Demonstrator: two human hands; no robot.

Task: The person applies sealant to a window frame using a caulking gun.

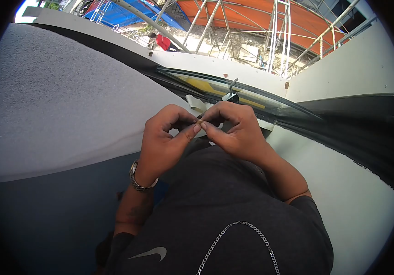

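Observation:
My left hand (pixel 167 137) and my right hand (pixel 233 128) meet fingertip to fingertip in front of my chest. Thumb and forefinger of each are pinched on something small and brownish (pixel 200 122), too small to make out. A metal watch (pixel 137 178) is on my left wrist. Just beyond the fingers lies a curled whitish strip (pixel 196 103). Beside it, a dark tool or clamp with a bent grey handle (pixel 233 87) stands near the window frame (pixel 270 98).
A rough grey wall surface (pixel 68 101) spans the left, and a pale panel (pixel 334 183) the right. Beyond the white ledge (pixel 215 65) are scaffolding poles (pixel 277 36), orange and blue tarpaulins, and a person in red (pixel 163 42) on the ground below.

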